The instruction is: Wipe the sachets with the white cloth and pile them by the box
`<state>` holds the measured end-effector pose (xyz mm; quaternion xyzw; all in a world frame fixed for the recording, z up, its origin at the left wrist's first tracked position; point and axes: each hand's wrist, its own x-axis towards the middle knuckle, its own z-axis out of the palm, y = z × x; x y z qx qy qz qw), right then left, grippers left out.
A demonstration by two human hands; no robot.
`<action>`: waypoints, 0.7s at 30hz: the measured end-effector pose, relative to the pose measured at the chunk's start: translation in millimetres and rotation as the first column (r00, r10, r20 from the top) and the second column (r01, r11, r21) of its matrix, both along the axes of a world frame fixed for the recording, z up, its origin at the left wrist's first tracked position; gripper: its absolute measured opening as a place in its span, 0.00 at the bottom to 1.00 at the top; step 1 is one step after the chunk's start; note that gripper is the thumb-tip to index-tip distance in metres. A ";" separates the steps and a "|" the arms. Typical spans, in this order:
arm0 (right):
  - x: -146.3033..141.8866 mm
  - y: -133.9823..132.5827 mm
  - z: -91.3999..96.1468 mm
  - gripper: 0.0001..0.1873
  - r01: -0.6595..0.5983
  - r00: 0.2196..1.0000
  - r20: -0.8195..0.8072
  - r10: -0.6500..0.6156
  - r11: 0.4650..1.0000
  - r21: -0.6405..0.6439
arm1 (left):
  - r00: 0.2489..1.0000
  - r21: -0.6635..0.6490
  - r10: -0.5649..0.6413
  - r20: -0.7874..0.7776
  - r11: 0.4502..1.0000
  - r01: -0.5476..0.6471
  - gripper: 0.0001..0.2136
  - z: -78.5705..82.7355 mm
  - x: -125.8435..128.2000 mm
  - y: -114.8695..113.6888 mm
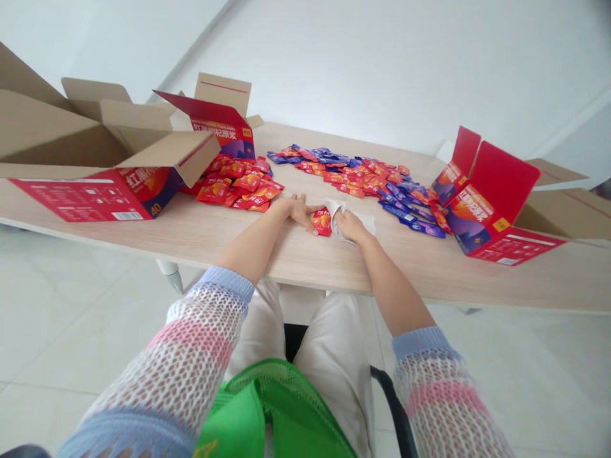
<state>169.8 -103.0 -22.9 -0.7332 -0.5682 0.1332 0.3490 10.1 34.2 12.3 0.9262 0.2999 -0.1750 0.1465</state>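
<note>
A red sachet (pixel 321 222) lies flat on the wooden table in front of me. My left hand (pixel 301 212) rests at its left side with thumb and fingers apart, touching its edge. Bunched in my right hand (pixel 348 225) is a white cloth (pixel 368 222), which meets the sachet's right side; part of the cloth trails out behind the hand. Left of my left hand is a heap of red sachets (pixel 238 184). Beyond both hands, rows of red sachets (pixel 372 176) and purple-blue sachets (pixel 414 207) curve across the table.
A large open carton (pixel 143 191) stands at the left, with a red open box (pixel 224 130) behind it. Another red open box (pixel 487 216) is at the right. The table's front edge (pixel 315 284) runs just above my lap. A white wall rises behind the table.
</note>
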 end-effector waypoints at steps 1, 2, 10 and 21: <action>-2.9 0.2 -1.2 0.28 -0.041 0.997 0.064 0.044 0.998 -0.042 | 1.000 0.005 0.004 -0.001 1.000 -0.004 0.62 -0.5 0.2 0.5; -4.2 0.4 -1.3 0.28 -0.073 0.992 0.100 0.080 0.995 -0.070 | 1.000 0.009 0.007 -0.003 1.000 -0.007 0.61 -0.9 0.3 0.8; 14.7 -4.8 8.6 0.28 -0.318 0.942 -0.106 0.319 0.948 0.021 | 1.000 0.008 0.013 0.019 1.000 -0.013 0.61 -3.6 1.6 3.7; 20.5 -19.6 22.7 0.18 -0.311 0.924 -0.251 0.288 0.949 -0.058 | 1.000 -0.008 0.009 0.012 1.000 -0.009 0.62 1.1 0.0 -2.1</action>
